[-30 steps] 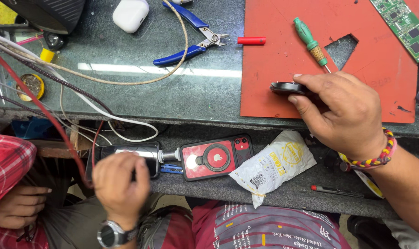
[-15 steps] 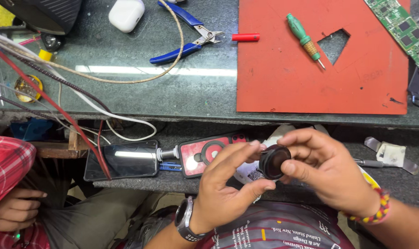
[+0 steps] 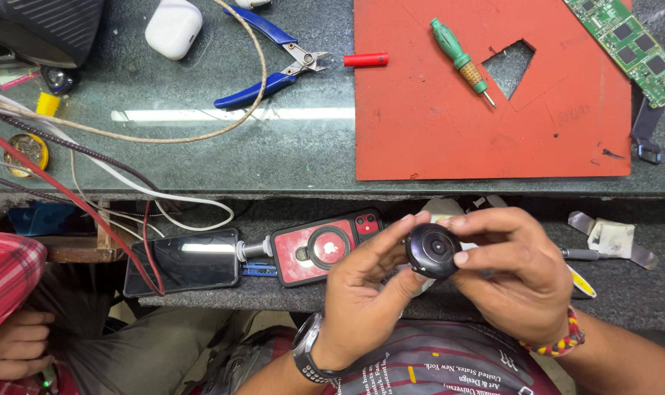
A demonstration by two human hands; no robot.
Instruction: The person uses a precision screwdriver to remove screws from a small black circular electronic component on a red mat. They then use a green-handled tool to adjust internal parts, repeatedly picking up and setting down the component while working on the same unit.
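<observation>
A small round black device [image 3: 433, 250] with a glossy face is held between both hands, just above the lower shelf. My left hand [image 3: 362, 300], with a dark wristwatch on its wrist, grips the device's left side with thumb and fingers. My right hand [image 3: 519, 271], with a beaded bracelet on its wrist, pinches its right side. Behind my left hand lies a red phone [image 3: 321, 245] face down with a round ring on its back.
A red mat [image 3: 493, 95] on the stone bench carries a green screwdriver [image 3: 460, 58]. Blue pliers [image 3: 270, 55], a white earbud case [image 3: 173, 28], a red cap [image 3: 367, 59], a green circuit board [image 3: 629, 44], cables and a black phone [image 3: 182, 261] lie around. Another person's hand [image 3: 14, 344] rests lower left.
My right hand lifted the round black device off the red mat and brought it down over the shelf. My left hand rose from my lap and took hold of its other side.
</observation>
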